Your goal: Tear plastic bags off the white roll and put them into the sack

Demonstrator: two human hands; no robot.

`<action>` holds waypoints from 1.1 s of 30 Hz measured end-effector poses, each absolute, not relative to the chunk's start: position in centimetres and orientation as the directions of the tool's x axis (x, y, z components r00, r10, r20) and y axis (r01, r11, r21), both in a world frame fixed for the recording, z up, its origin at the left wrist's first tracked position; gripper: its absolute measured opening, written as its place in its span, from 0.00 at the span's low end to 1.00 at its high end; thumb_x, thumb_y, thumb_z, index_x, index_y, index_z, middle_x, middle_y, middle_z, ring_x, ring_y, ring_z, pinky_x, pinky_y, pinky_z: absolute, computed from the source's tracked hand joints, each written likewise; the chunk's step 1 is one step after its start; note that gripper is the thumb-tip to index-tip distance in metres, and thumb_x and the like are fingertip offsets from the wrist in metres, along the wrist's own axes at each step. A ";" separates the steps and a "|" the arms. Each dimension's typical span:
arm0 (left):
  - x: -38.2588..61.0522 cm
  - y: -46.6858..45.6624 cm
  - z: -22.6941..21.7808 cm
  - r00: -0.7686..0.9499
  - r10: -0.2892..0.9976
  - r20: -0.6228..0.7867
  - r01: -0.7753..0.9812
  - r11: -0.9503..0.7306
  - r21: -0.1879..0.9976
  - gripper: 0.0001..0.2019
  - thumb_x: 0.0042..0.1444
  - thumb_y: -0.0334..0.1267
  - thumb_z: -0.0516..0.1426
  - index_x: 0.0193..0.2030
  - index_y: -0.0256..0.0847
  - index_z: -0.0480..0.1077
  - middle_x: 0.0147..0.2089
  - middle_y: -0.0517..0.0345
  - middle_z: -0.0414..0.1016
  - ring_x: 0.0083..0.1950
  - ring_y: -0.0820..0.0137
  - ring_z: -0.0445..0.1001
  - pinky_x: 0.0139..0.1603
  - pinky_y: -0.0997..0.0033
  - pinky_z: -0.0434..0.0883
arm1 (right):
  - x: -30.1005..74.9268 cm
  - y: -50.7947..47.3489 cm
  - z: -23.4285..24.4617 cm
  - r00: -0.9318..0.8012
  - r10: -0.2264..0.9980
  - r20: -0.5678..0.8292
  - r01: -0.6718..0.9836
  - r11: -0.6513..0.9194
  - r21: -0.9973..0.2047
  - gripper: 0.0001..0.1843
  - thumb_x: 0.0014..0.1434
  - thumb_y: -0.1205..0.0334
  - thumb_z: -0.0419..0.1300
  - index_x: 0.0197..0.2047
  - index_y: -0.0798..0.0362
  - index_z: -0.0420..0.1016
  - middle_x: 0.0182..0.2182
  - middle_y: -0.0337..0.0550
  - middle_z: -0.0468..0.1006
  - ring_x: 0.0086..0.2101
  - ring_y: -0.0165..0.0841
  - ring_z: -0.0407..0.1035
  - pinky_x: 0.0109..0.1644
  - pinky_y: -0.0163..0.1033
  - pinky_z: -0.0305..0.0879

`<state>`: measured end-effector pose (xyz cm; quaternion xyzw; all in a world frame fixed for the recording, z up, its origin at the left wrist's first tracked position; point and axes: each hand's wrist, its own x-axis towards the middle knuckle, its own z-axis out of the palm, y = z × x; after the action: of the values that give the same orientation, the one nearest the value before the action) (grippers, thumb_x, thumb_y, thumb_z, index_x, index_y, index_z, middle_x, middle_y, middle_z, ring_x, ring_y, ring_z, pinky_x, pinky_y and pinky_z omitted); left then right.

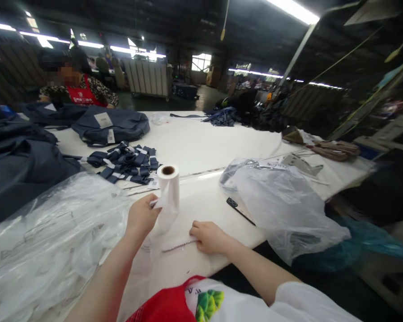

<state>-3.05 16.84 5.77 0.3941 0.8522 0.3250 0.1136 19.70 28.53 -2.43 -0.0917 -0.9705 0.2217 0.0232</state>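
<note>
A white roll (173, 190) with a brown cardboard core stands upright on the white-covered table (208, 152). My left hand (143, 214) is closed on the roll's thin, translucent loose end, at the roll's left side. To the right and nearer me, my right hand (210, 237) rests low over the tabletop with its fingers curled. A thin strip with a dark, toothed-looking edge (177, 247) runs under those fingers, which appear closed on its right end. Whether the strip is a blade or a cord cannot be told.
Clear plastic bags (63, 223) spread across the left side. Behind them lie navy strap bundles (130, 161) and navy fabric bags (110, 125). On the right, a phone (238, 210) sits beside a crumpled plastic bag (275, 192). A co-worker in a red apron (83, 95) is across the table.
</note>
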 end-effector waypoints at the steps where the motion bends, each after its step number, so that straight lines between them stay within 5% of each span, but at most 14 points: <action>1: -3.2 16.7 5.7 -0.665 0.745 0.060 0.594 0.478 0.647 0.08 0.52 0.43 0.56 0.25 0.45 0.69 0.23 0.61 0.71 0.29 0.66 0.69 0.30 0.71 0.57 | 20.3 29.1 -2.1 -0.974 0.225 0.013 0.190 0.848 -0.494 0.15 0.45 0.70 0.60 0.39 0.53 0.76 0.37 0.44 0.74 0.34 0.35 0.70 0.38 0.38 0.65; 5: -3.6 16.5 5.3 -0.666 0.745 0.045 0.574 0.473 0.668 0.10 0.53 0.44 0.56 0.24 0.44 0.68 0.21 0.62 0.69 0.27 0.67 0.68 0.30 0.71 0.57 | 22.6 32.7 -0.1 -0.909 0.414 0.044 0.235 0.597 -0.767 0.12 0.42 0.69 0.61 0.34 0.51 0.75 0.28 0.36 0.72 0.27 0.30 0.66 0.32 0.35 0.64; 8: -3.5 16.6 4.9 -0.650 0.759 0.045 0.572 0.449 0.687 0.11 0.55 0.46 0.55 0.27 0.43 0.71 0.23 0.62 0.71 0.28 0.68 0.70 0.30 0.72 0.59 | 22.7 35.9 0.8 -0.841 0.532 0.097 0.239 0.527 -0.816 0.08 0.49 0.60 0.60 0.34 0.52 0.73 0.23 0.36 0.69 0.23 0.31 0.64 0.27 0.34 0.63; 13: -2.1 17.0 4.7 -0.607 0.789 0.099 0.634 0.405 0.659 0.12 0.57 0.43 0.55 0.26 0.42 0.73 0.26 0.60 0.74 0.31 0.68 0.72 0.33 0.72 0.60 | 19.1 36.5 1.4 -0.594 0.766 0.246 0.205 0.439 -0.875 0.20 0.62 0.45 0.51 0.41 0.53 0.70 0.30 0.43 0.72 0.28 0.34 0.67 0.30 0.38 0.67; 15: -1.4 17.2 4.7 -0.578 0.808 0.112 0.671 0.392 0.630 0.12 0.57 0.41 0.55 0.26 0.42 0.74 0.27 0.58 0.75 0.32 0.67 0.72 0.34 0.71 0.60 | 17.3 34.1 2.1 -0.640 0.723 0.259 0.118 0.425 -0.897 0.22 0.62 0.42 0.52 0.43 0.54 0.70 0.33 0.46 0.75 0.32 0.35 0.71 0.36 0.39 0.70; 18: -0.3 17.1 4.9 -0.526 0.842 0.120 0.726 0.371 0.580 0.10 0.57 0.40 0.57 0.27 0.43 0.76 0.31 0.56 0.78 0.34 0.66 0.74 0.36 0.70 0.60 | 14.8 29.6 3.7 -0.792 0.504 0.344 -0.071 0.484 -0.872 0.22 0.57 0.46 0.62 0.47 0.53 0.72 0.40 0.47 0.78 0.39 0.37 0.73 0.45 0.43 0.71; 20: 0.3 16.7 5.1 -0.497 0.860 0.119 0.757 0.362 0.544 0.11 0.57 0.43 0.58 0.27 0.43 0.76 0.32 0.55 0.79 0.35 0.66 0.74 0.36 0.69 0.61 | 13.7 27.6 4.6 -0.787 0.442 0.430 -0.134 0.557 -0.819 0.14 0.56 0.52 0.64 0.43 0.51 0.74 0.37 0.45 0.78 0.37 0.37 0.72 0.44 0.43 0.70; 22: 0.6 16.0 5.2 -0.479 0.870 0.118 0.786 0.365 0.500 0.15 0.57 0.48 0.58 0.25 0.43 0.74 0.30 0.53 0.78 0.34 0.65 0.74 0.35 0.68 0.60 | 13.2 27.1 5.0 -0.741 0.478 0.472 -0.131 0.586 -0.800 0.06 0.59 0.57 0.61 0.33 0.50 0.74 0.30 0.41 0.77 0.31 0.35 0.70 0.38 0.41 0.68; 27: 0.1 12.8 5.3 -0.488 0.843 0.228 0.837 0.378 0.395 0.25 0.62 0.55 0.50 0.18 0.44 0.65 0.22 0.54 0.72 0.27 0.66 0.70 0.31 0.67 0.58 | 14.5 30.8 4.2 -0.598 0.669 0.442 -0.127 0.465 -0.876 0.14 0.61 0.54 0.58 0.27 0.51 0.72 0.24 0.39 0.74 0.28 0.33 0.69 0.35 0.38 0.67; 33: -1.0 7.4 4.7 -0.665 0.689 0.288 0.678 0.395 0.620 0.22 0.62 0.53 0.49 0.21 0.45 0.67 0.22 0.57 0.72 0.27 0.64 0.72 0.30 0.68 0.63 | 17.6 36.7 2.7 -0.244 0.908 0.342 -0.023 0.347 -0.937 0.19 0.56 0.45 0.60 0.28 0.53 0.73 0.22 0.40 0.73 0.25 0.33 0.68 0.32 0.39 0.70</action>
<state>-1.01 7.43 4.68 0.4090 0.8352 0.3676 0.0076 17.63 36.74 2.66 -0.3439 -0.6433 0.4562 0.5097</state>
